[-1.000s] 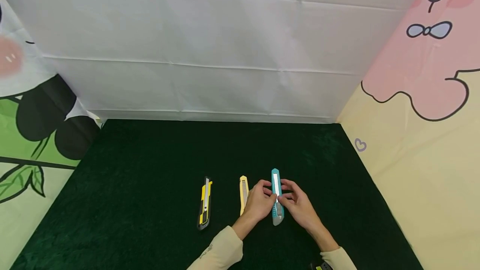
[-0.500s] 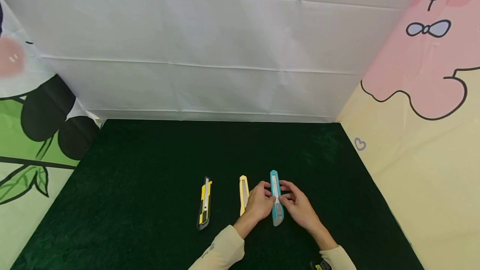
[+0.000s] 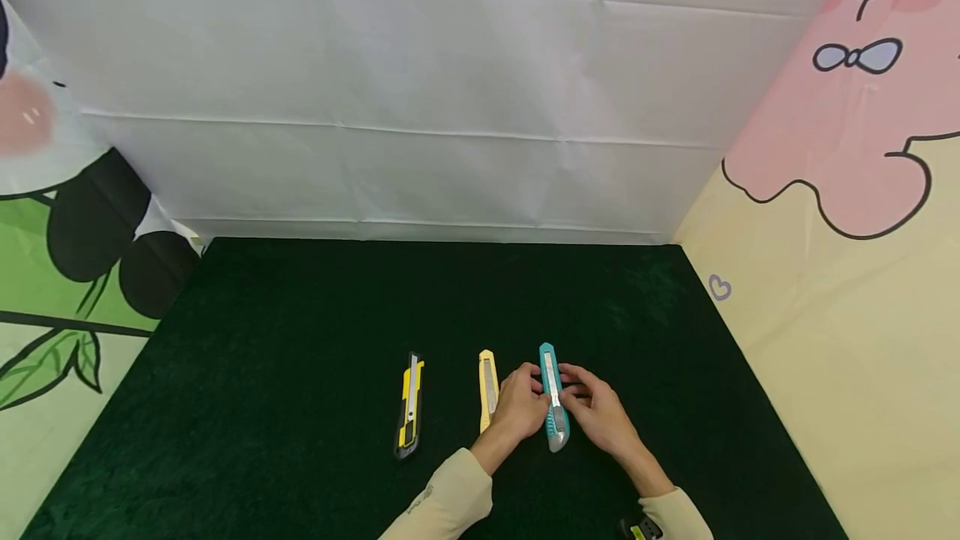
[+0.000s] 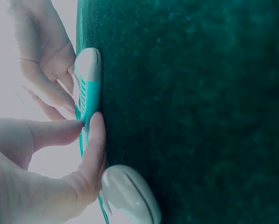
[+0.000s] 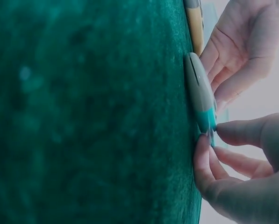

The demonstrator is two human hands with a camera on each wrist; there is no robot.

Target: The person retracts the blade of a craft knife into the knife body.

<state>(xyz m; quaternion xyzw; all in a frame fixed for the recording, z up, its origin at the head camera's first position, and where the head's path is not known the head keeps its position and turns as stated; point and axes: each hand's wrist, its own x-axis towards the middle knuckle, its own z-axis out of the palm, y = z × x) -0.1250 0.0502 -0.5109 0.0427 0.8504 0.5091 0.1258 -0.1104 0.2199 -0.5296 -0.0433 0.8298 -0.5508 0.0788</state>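
A teal box cutter [image 3: 557, 425] with a grey rounded end lies lengthwise on dark green cloth, between both hands. My left hand [image 3: 521, 402] pinches its left side; in the left wrist view, thumb and forefinger close on the teal body [image 4: 92, 95]. From the other side my right hand [image 3: 602, 417] holds it, with thumb and fingertips at the casing [image 5: 205, 119] in the right wrist view. Just left of my left hand is a pale yellow box cutter [image 3: 488, 377], its near end hidden behind that hand. Farther left lies a black and yellow box cutter [image 3: 409, 408].
Dark green cloth [image 3: 300, 340] covers the table. A white sheet [image 3: 450, 90] hangs behind it, with cartoon-printed panels at left and right [image 3: 840, 340]. A dark strapped device [image 3: 642, 528] shows at the right cuff.
The teal box cutter has turned slightly, its far end shifting left and a little toward me. Both hands have stayed at its sides with small movements; the other cutters have not moved.
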